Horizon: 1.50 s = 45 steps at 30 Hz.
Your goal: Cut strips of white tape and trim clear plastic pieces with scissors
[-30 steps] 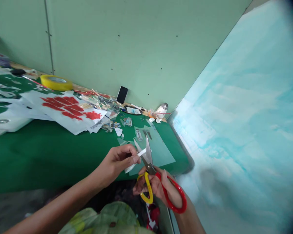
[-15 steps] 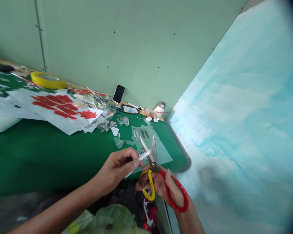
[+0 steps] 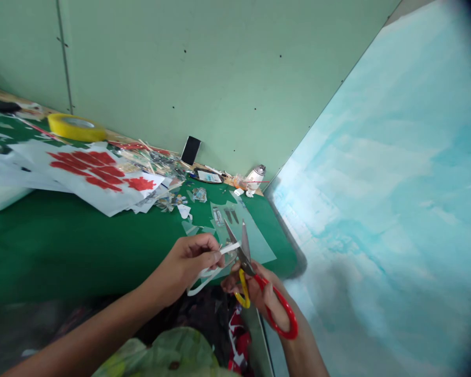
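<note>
Between the thumb and fingers of my left hand (image 3: 198, 262) is pinched a narrow white strip (image 3: 230, 248), perhaps paper or tape. One end of it reaches between the blades of the scissors (image 3: 244, 256), and a loop of it hangs below my fingers. My right hand (image 3: 265, 290) grips the scissors by their red and yellow handles, blades apart and pointing up and away. Behind the blades, a translucent sheet (image 3: 259, 243) with small dark and patterned pieces lies on the green table (image 3: 141, 246).
Papers with red painted shapes (image 3: 102, 173) lie on the left, near a roll of yellow tape (image 3: 76, 127). A phone (image 3: 191, 150) leans against the green wall. A white bottle-like object (image 3: 255, 177) stands in the back corner. Clear scraps (image 3: 199, 194) are scattered on the table.
The strip has shifted in my left hand, and a longer loop now hangs beneath it. The scissor handles have turned slightly and their blades are a little closer together.
</note>
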### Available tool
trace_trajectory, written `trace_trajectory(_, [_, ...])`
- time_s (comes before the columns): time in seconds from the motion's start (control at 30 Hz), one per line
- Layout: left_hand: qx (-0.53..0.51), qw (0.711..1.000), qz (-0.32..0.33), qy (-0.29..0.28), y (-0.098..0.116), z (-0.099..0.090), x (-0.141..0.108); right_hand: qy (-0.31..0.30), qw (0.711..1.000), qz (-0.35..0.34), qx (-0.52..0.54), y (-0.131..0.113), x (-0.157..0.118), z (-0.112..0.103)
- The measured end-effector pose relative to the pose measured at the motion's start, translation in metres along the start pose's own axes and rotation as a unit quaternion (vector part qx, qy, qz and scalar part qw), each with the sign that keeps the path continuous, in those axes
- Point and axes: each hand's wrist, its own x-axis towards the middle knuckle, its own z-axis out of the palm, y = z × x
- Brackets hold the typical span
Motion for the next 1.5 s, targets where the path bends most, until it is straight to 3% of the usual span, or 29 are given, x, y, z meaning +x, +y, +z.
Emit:
trace_trajectory(0.17, [-0.038, 0.999, -0.033, -0.014, 0.003, -0.001, 0.003, 0.015, 0.993, -0.033, -0.113, -0.02, -0.008, 0.001])
trace_trajectory(0.3, [-0.056, 0.997, -0.034, -0.028, 0.007, 0.002, 0.003, 0.011, 0.991, -0.035, -0.132, -0.037, -0.014, 0.005])
trace_trajectory(0.57, [0.0, 1.0, -0.014, -0.009, 0.012, 0.005, 0.003, 0.008, 0.993, -0.029, -0.115, -0.029, -0.011, 0.001])
trace_trajectory(0.9, [0.032, 0.999, -0.006, -0.02, 0.009, 0.001, 0.008, 0.006, 0.982, -0.033, -0.183, -0.035, -0.019, -0.004])
trace_trajectory(1.03, [0.046, 0.999, -0.018, -0.021, 0.007, -0.004, 0.008, 0.014, 0.99, -0.037, -0.133, -0.027, -0.019, -0.006])
trace_trajectory(1.13, [0.042, 0.999, -0.017, -0.013, 0.004, -0.012, 0.008, 0.087, 0.992, -0.087, -0.034, -0.022, -0.021, -0.014])
trace_trajectory(1.2, [0.029, 0.999, -0.014, -0.017, 0.003, -0.017, 0.007, 0.144, 0.982, -0.12, -0.031, -0.021, -0.024, -0.023])
trace_trajectory(1.3, [0.01, 0.999, 0.001, -0.033, 0.004, -0.022, 0.007, 0.219, 0.954, -0.074, -0.193, -0.02, -0.023, -0.045])
trace_trajectory(1.37, [-0.006, 0.999, 0.009, -0.036, 0.006, -0.024, 0.007, 0.289, 0.892, -0.006, -0.347, -0.015, -0.011, -0.066])
trace_trajectory(1.5, [-0.036, 0.998, 0.021, -0.037, 0.009, -0.034, 0.004, 0.375, 0.797, 0.108, -0.461, 0.002, 0.029, -0.126])
